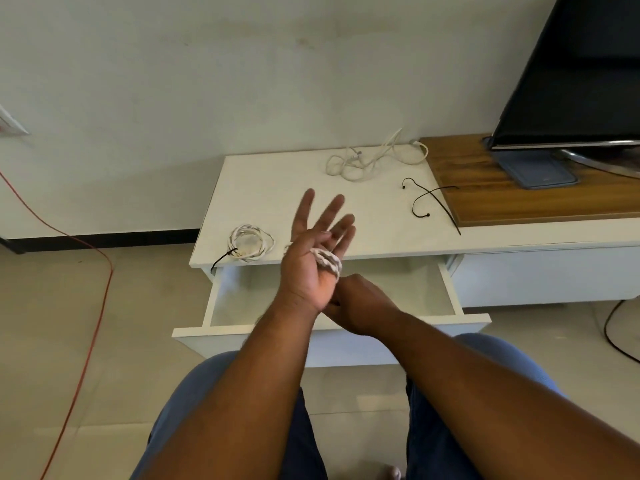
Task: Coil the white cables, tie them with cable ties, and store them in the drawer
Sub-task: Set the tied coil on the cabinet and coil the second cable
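Cable in work: white, wound in several turns round the left hand, across the palm at the base of the fingers; held in the air above the open drawer.
Left hand grip: palm toward the camera, fingers straight and spread wide, nothing pinched; turns carried on the hand.
Right hand: just below and behind the left wrist, touching it, fingers curled inward; cannot tell whether a cable end is held, underside hidden.
Finished coil: white, flat on the cabinet top near its front left corner, bound by a black tie with the tail over the edge.
Loose cable: white, untidy loops at the back of the cabinet top, against the wall.
Spare cable ties: black, crossed, lying near the right end of the white top, one tip on the wooden board.
Drawer: pulled out toward the knees.
Surroundings: television on the wooden board; red wire trailing across the floor at left.
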